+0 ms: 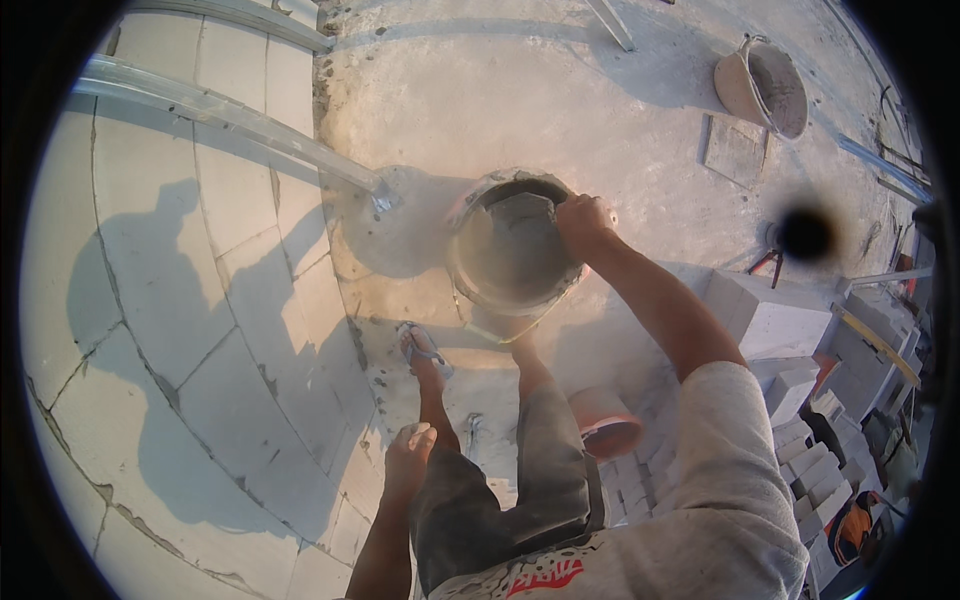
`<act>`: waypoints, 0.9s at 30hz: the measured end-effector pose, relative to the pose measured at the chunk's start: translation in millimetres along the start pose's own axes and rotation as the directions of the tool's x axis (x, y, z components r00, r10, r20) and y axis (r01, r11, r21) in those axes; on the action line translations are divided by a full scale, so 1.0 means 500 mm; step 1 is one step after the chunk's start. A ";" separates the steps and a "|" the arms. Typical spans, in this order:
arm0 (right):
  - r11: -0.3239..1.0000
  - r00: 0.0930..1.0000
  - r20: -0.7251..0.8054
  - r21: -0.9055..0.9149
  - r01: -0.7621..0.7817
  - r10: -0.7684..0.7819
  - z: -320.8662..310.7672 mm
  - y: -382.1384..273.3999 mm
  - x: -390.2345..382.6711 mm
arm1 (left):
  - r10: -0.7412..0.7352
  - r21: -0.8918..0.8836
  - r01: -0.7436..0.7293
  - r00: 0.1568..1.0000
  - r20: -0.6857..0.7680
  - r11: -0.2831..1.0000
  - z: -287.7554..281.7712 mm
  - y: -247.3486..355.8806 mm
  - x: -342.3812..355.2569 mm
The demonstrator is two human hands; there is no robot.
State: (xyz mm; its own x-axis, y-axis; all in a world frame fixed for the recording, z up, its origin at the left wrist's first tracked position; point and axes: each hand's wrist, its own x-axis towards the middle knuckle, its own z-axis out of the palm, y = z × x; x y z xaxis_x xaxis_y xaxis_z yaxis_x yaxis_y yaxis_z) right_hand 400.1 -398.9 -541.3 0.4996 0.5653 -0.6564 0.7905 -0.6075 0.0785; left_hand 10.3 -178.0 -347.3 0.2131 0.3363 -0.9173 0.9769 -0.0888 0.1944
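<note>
While the right hand (585, 226) overlaps the bucket rim (462, 216), open floor (640, 170) adjoins

Passage over floor (440, 100) beyond bucket (540, 186); metal bar (250, 125) obstructs left.

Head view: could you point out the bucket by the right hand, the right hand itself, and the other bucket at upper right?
Near bucket (478, 192): head view, upper-left rim.
Right hand (585, 225): head view, back of the hand.
Far bucket (735, 90): head view, outer wall.
</note>
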 end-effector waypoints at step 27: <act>0.752 0.992 -0.013 0.653 -0.088 0.127 0.169 -0.020 -0.253 | 0.321 0.202 -0.313 0.947 -0.010 0.928 -0.045 -0.109 0.036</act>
State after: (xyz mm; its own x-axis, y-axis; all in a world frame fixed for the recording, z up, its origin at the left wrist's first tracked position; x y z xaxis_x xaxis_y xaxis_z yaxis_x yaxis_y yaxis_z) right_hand 299.1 -511.7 -522.5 0.6002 0.4907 -0.6317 0.3195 -0.8711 -0.3730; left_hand -38.7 -146.2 -366.5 0.5159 0.2995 -0.8026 0.8367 -0.3772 0.3971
